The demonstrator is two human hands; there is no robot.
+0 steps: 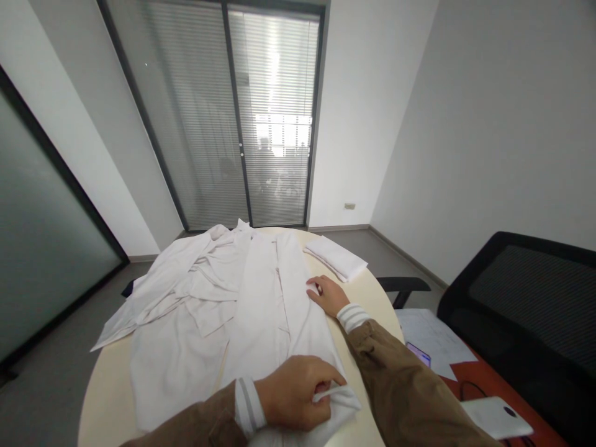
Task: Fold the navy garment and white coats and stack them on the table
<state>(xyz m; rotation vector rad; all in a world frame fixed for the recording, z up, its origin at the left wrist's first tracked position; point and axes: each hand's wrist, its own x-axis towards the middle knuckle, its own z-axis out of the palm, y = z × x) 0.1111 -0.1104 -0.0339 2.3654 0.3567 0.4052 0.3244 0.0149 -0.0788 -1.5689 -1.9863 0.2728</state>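
A white garment (261,292), seemingly a long coat or shirt, lies spread in lengthwise folds on a round cream table (109,385). Close to the near edge, my left hand (300,391) is closed, pinching a lifted bit of the cloth between thumb and fingers. Farther up, my right hand (329,295) touches the garment's right side, its thumb and fingers curved round the edge of the cloth. More white cloth (181,310) lies rumpled to the left, with a sleeve-like part hanging over the table edge; whether it is a separate piece I cannot tell.
A folded white cloth (336,256) rests at the table's far right. Beside the table stand a black mesh chair (526,298) and a red seat (484,379) bearing papers (433,335), a phone (418,354) and a white device (496,416). Glass panels with blinds (274,124) stand behind.
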